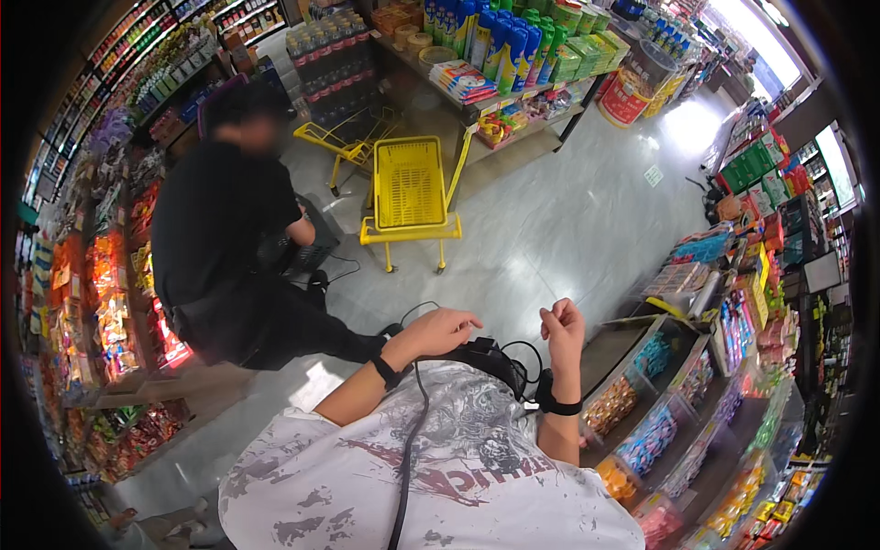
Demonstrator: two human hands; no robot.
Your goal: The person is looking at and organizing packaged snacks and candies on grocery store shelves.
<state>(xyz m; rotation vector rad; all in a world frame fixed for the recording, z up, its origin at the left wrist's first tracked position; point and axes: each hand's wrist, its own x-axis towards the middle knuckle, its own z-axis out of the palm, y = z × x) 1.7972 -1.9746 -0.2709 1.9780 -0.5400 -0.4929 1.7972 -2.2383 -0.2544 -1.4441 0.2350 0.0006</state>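
Observation:
My left hand [447, 332] is held in front of my waist, palm down with the fingers bent, and nothing shows in it. A black waist pouch [485, 354] with a cable lies just beside its fingertips. My right hand [564, 320] is raised to the right of the pouch, its fingers curled and thumb near the index finger. Thin pale lines run near its fingertips; whether it pinches something I cannot tell. Both wrists wear black bands. Beyond the hands stands a yellow shopping cart [410, 182] holding a yellow basket.
A person in black [213, 227] bends over a dark crate [313, 237] at the left. Snack shelves [106, 302] line the left side. Bins of wrapped sweets [646, 440] stand close at my right. A display table [481, 103] with spray cans is ahead, near stacked bottles [330, 55].

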